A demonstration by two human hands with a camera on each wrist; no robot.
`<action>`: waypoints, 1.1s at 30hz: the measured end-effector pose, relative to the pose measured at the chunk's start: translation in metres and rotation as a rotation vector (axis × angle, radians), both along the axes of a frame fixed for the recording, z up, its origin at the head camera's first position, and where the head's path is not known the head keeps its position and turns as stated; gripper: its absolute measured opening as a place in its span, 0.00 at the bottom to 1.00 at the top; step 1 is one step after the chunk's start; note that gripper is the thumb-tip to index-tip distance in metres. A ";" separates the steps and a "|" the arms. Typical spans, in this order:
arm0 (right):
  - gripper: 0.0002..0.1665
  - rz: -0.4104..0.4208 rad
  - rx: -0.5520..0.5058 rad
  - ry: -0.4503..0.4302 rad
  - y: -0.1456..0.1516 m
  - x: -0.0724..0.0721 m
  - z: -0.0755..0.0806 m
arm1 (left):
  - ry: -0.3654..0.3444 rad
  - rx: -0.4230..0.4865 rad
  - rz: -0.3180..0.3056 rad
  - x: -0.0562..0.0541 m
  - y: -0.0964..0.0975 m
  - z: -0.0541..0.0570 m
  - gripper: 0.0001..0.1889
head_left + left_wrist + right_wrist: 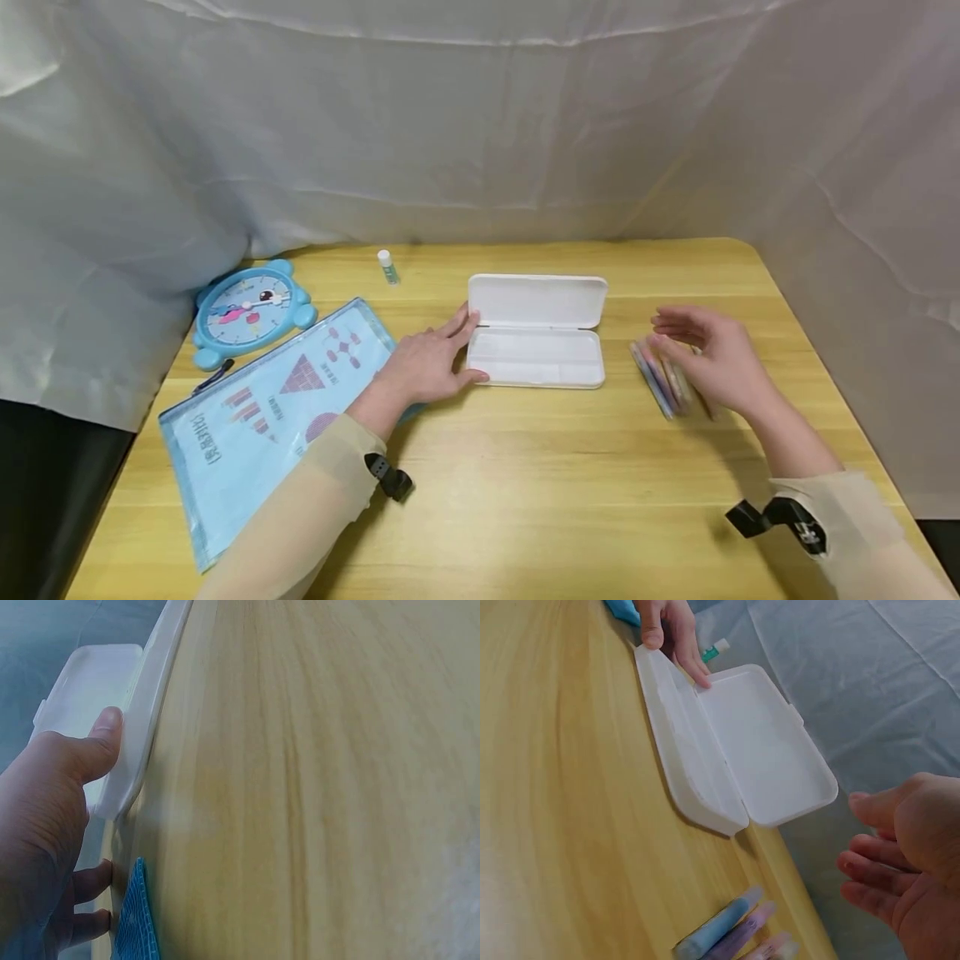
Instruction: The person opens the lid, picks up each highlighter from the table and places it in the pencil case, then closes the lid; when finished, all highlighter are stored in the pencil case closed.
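A white pencil case (536,358) lies unfolded on the table, its lid (537,301) swung back and its compartments bare. At its left end is my left hand (427,360), fingers spread, the thumb on the near corner and a fingertip by the hinge. The left wrist view shows that thumb (105,742) on the case's rim and other fingers below. To the right, several coloured marker-like pens (654,383) lie side by side. My right hand (716,354) hovers over them with loosely bent fingers; in the right wrist view it is apart from the pens (716,930).
A light-blue zip pouch (262,417) with printed shapes lies at the left, partly under my left forearm. Behind it is a blue toy clock (247,310). A small glue stick (387,267) stands near the back edge. Grey cloth (480,125) hangs behind the table.
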State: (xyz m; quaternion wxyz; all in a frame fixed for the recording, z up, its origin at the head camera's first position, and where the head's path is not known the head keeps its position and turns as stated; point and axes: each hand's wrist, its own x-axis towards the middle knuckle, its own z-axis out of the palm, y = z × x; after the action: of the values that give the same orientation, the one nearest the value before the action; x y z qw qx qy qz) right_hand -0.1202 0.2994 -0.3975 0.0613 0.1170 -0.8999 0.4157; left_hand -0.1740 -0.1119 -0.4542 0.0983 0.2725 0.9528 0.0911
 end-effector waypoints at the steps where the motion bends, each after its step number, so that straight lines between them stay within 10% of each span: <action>1: 0.22 -0.007 0.017 0.000 0.001 0.002 -0.002 | 0.000 0.002 0.001 0.000 0.000 0.000 0.51; 33: 0.15 -0.110 0.260 -0.054 -0.007 0.044 -0.040 | 0.005 0.040 -0.001 -0.002 -0.002 -0.003 0.52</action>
State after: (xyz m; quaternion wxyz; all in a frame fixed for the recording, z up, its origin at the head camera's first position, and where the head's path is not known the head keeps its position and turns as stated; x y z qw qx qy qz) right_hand -0.0764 0.2928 -0.4374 0.0439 0.0633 -0.9524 0.2949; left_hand -0.1761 -0.1139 -0.4568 0.0905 0.2751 0.9509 0.1096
